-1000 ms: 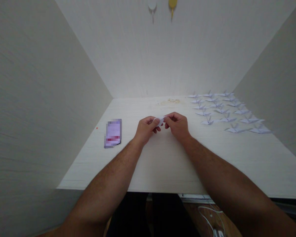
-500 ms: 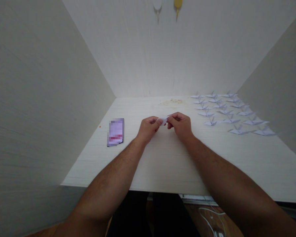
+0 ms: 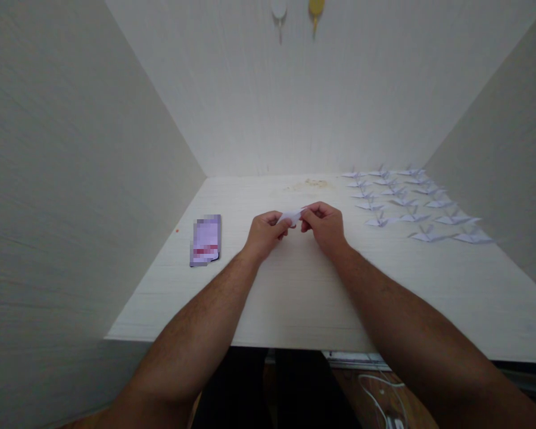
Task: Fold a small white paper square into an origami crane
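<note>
From here I see the left hand [image 3: 266, 233] and right hand [image 3: 325, 225] both pinching one small folded white paper [image 3: 289, 217] between them over the table [image 3: 304, 292]. I count about seventeen paper cranes [image 3: 455, 220] on the right, one blurry phone [image 3: 206, 237] left, two wall hooks [image 3: 316, 7].
</note>
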`<state>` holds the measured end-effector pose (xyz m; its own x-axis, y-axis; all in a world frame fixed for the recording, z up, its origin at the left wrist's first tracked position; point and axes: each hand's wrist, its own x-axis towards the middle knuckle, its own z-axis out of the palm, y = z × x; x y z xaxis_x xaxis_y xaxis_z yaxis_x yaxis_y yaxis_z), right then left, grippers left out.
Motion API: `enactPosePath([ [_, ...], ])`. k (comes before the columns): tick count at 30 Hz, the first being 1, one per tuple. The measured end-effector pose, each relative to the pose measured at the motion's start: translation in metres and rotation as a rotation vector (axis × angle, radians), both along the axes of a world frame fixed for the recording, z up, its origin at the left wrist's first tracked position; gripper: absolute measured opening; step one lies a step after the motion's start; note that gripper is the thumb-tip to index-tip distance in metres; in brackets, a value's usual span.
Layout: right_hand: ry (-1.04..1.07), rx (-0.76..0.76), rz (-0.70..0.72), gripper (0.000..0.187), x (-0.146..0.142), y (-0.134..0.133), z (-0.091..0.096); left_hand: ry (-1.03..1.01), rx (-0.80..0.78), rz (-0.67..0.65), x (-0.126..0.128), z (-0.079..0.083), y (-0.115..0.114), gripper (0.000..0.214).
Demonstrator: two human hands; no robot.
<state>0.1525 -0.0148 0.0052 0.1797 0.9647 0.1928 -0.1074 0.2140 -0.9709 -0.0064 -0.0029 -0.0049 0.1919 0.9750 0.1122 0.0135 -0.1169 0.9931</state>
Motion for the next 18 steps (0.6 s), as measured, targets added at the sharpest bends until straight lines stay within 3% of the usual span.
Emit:
enactPosePath([
  [14, -0.020, -0.011, -0.003, 0.015, -0.0008, 0.0014, -0.0012, 0.015, 0.036, 0.047, 0.0031, 0.0043, -0.0036, 0.018],
  [18, -0.052, -0.020, 0.081, 0.017, -0.0027, -0.0014, 0.0003, 0.009, 0.038, 0.039, 0.0033, 0.0043, -0.0035, 0.018],
])
